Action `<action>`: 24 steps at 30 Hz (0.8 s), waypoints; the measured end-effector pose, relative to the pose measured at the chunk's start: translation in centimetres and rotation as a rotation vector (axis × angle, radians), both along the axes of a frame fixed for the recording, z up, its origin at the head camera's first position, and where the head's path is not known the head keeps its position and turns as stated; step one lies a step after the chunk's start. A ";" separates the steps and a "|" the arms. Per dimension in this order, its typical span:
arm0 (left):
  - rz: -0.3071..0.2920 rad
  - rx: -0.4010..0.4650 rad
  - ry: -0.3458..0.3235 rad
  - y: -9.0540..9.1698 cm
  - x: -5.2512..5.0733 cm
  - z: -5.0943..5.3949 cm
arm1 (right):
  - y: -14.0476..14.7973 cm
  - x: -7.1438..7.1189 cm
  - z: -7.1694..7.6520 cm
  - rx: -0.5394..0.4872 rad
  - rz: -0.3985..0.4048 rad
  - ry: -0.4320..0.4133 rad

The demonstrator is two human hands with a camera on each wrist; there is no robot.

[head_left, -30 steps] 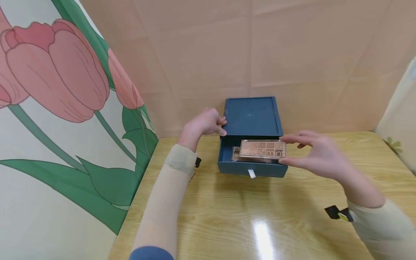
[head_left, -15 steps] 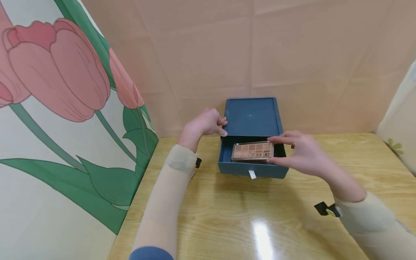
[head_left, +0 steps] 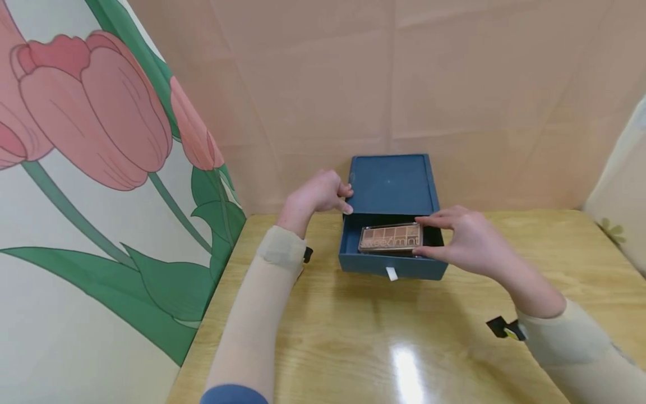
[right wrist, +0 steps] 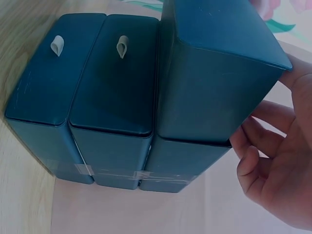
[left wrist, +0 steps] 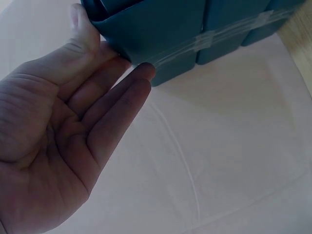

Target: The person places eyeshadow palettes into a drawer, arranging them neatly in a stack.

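A dark blue drawer box (head_left: 390, 185) stands at the back of the table with its top drawer (head_left: 363, 264) pulled out. My left hand (head_left: 319, 193) holds the box at its left front corner; in the left wrist view its thumb and fingers (left wrist: 119, 114) lie around that corner. Inside the drawer lies a clear-lidded eyeshadow palette (head_left: 391, 237) with pink-brown pans, slightly tilted. My right hand (head_left: 471, 238) pinches its right end between thumb and fingers. From the right wrist, the drawer wall (right wrist: 219, 92) hides the palette, with the hand (right wrist: 287, 156) beside it.
Two closed lower drawers (right wrist: 114, 78) with pale fabric tabs show in the right wrist view. A white tab (head_left: 391, 274) hangs from the pulled-out drawer. A small object (head_left: 300, 274) is partly hidden behind my left forearm. A peach backdrop (head_left: 313, 95) rises behind the box.
My right hand has moved left and lowered the eyeshadow palette into the drawer, over another palette that showed beneath it earlier. The left hand has stayed at the box corner.
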State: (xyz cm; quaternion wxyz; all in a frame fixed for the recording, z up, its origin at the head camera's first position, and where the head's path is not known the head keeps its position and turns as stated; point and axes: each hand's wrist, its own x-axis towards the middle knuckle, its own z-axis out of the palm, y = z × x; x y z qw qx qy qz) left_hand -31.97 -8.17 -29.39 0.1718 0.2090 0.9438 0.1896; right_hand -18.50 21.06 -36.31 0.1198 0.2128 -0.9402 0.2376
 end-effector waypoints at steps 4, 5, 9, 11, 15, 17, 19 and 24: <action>0.001 0.000 -0.002 0.1 -0.1 -0.2 | 0.1 -0.1 -0.1 0.009 0.011 0.027; 0.002 -0.002 0.001 0.1 -0.1 -0.2 | 0.1 -0.1 -0.2 0.008 0.015 0.036; -0.002 -0.009 0.011 0.2 -0.3 -0.2 | 0.2 -0.3 -0.2 0.002 0.027 0.068; 0.000 -0.014 0.012 0.2 -0.3 -0.2 | 0.3 -0.3 -0.3 -0.002 0.030 0.080; 0.005 -0.017 0.012 0.3 -0.4 -0.3 | 0.5 -0.5 -0.4 -0.011 0.026 0.072; 0.004 -0.022 0.015 0.3 -0.5 -0.3 | 0.6 -0.5 -0.4 -0.015 0.026 0.067; 0.005 -0.023 0.015 0.4 -0.5 -0.4 | 0.8 -0.6 -0.5 -0.019 0.026 0.071; 0.011 -0.022 0.014 0.5 -0.6 -0.4 | 1.0 -0.8 -0.6 -0.019 0.036 0.114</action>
